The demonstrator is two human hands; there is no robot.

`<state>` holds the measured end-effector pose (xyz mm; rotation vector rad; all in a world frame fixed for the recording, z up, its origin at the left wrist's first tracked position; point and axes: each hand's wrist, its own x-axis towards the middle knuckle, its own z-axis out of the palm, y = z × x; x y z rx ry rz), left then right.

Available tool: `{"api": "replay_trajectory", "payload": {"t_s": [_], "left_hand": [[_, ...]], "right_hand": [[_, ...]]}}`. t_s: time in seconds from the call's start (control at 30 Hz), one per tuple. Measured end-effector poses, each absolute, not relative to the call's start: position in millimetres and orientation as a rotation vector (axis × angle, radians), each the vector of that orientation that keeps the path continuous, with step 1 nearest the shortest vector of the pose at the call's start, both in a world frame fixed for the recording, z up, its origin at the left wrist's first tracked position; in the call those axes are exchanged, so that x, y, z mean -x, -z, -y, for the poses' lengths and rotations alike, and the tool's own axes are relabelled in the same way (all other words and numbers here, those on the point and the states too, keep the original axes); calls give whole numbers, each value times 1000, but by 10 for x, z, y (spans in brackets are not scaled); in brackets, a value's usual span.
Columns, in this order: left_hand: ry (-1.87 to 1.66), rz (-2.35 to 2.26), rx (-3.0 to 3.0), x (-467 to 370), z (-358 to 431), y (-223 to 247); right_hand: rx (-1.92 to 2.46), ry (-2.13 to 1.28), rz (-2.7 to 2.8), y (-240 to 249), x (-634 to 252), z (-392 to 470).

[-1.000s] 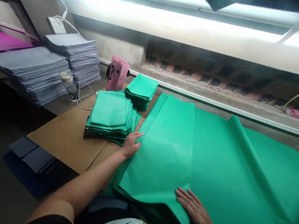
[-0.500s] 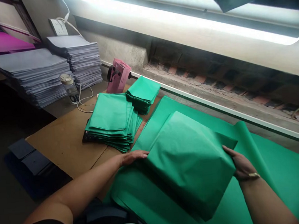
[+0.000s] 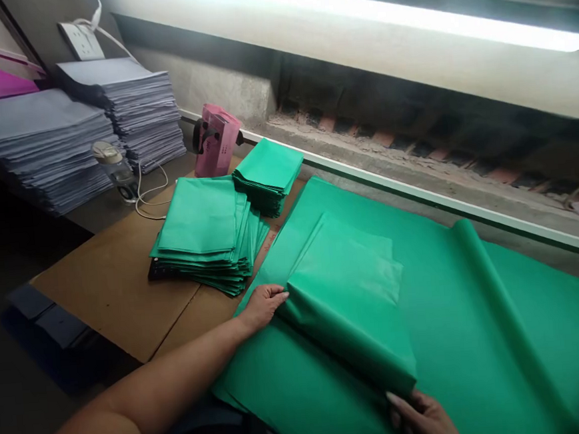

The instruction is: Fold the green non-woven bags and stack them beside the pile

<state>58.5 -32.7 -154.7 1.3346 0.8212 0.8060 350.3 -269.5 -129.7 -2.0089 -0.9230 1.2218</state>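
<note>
A folded green sheet (image 3: pixel 350 292), smooth like paper or thin plastic, lies over wider green sheets (image 3: pixel 441 299). My left hand (image 3: pixel 265 306) pinches its left corner between thumb and fingers. At its near right corner is my right hand (image 3: pixel 423 417), with thumb and fingers closed on the edge; part of that grip is hidden under the sheet. The near side of the folded sheet stands slightly raised and casts a shadow. Left of it sits a fanned stack of folded green sheets (image 3: pixel 199 214), with a second, smaller stack (image 3: pixel 268 168) behind.
Brown cardboard (image 3: pixel 108 278) covers the table's left part. Behind it are a pink container (image 3: pixel 217 139), a clear bottle (image 3: pixel 115 172) and a white cable (image 3: pixel 141 205). Tall stacks of grey-white sheets (image 3: pixel 145 111) rise at back left. A white rail (image 3: pixel 418 200) runs along the wall.
My right hand has moved down and toward me, from the sheet's far right side to its near right corner. The sheet, bulging before, now lies flatter. My left hand keeps its corner.
</note>
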Motion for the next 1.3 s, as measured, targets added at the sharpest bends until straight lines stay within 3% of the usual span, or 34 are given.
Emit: {"api": "replay_trajectory", "payload": {"t_s": [0.1,0.6,0.77,1.0,1.17,1.3], "left_hand": [[-868,-900,-1361,-624,291,1577],[-709,-1132,-1935,-693,-45,1303],[-750,-979,-2205,-759,-61,1171],[-168,-636,-2561,-823,2,1156],[27,-634,-2607,-796,-22,1216],[120,-623,-2616,-822,-55,1238]], "right_hand": [[2020,-1059,699,1250,-3296,2537],[1938,-1281,271,1305,-3398,2218],[1926,-1289,181,1274,-3364,2180],[2052,-1264,290,1193,-3329,2133],[2576,-591,818,996,-3412,2139],[2577,-103,1045,1176,-2688,1925]]}}
